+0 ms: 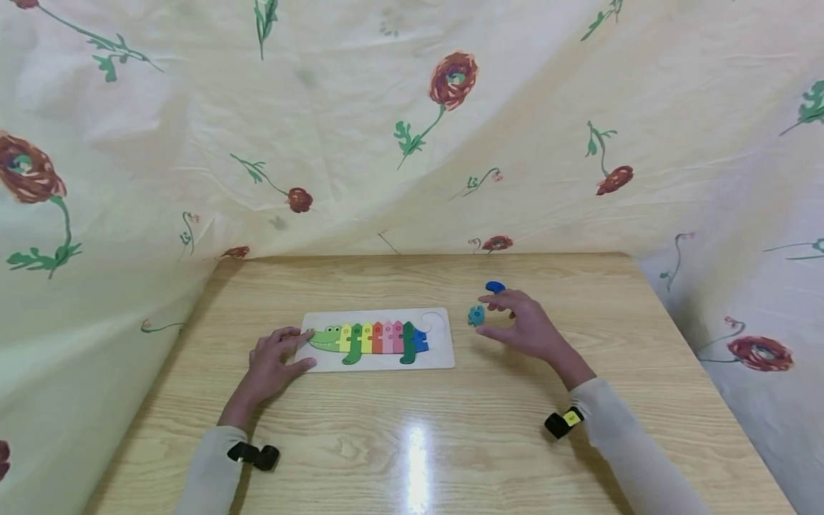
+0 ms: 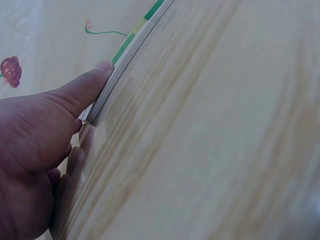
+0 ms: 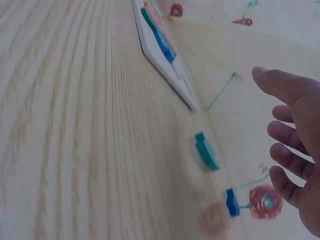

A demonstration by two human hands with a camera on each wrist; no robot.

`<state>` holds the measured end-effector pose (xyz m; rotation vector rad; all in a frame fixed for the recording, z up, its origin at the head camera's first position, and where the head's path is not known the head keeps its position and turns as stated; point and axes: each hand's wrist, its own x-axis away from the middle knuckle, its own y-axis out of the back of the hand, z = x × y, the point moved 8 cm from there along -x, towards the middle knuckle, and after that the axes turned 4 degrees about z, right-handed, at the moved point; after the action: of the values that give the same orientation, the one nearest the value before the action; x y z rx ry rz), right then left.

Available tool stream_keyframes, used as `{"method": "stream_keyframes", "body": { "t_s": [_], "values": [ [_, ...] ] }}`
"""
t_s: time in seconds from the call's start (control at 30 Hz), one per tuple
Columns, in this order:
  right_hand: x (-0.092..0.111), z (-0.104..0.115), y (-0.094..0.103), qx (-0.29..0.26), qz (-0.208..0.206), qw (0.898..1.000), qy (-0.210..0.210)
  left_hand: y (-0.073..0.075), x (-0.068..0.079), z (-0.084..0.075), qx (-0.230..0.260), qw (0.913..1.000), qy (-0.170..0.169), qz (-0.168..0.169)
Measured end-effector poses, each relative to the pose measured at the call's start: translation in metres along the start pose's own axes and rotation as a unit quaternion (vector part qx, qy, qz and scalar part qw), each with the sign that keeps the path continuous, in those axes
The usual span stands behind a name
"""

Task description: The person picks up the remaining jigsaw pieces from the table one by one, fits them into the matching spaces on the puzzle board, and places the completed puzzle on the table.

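Note:
A wooden crocodile puzzle board (image 1: 380, 365) lies flat on the table, with colourful pieces from the green head to a blue section and a bare tail outline at its right end. My left hand (image 1: 269, 366) rests at the board's left end, index finger by the snout and thumb near the front corner; the thumb (image 2: 87, 90) lies straight along the edge in the left wrist view. My right hand (image 1: 524, 327) hovers with thumb and fingers apart around a teal puzzle piece (image 1: 476, 315), which sits below in the right wrist view. Behind the fingers lies a dark blue curved piece (image 1: 495, 287).
The light wood table (image 1: 347, 443) runs back to a flowered cloth (image 1: 360, 129) hung behind it and along both sides. Both loose pieces lie right of the board. Wrist cameras are strapped over both sleeves.

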<state>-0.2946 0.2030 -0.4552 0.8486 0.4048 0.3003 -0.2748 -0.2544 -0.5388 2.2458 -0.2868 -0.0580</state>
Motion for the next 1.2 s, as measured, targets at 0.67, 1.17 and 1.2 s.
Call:
{"method": "stream_keyframes", "body": {
  "t_s": [0.67, 1.17, 1.2],
  "values": [
    [-0.005, -0.041, -0.012, 0.021, 0.036, 0.998, -0.047, -0.003, -0.001, 0.002, 0.003, 1.0, -0.002, -0.002],
    [-0.016, -0.052, -0.024, 0.05, 0.048, 0.996, -0.064, -0.001, -0.001, 0.002, 0.0, 1.0, -0.003, -0.001],
    [-0.016, -0.051, -0.024, 0.05, 0.049, 0.995, -0.065, -0.001, -0.001, 0.002, 0.001, 1.0, -0.003, -0.001]
  ]
}}
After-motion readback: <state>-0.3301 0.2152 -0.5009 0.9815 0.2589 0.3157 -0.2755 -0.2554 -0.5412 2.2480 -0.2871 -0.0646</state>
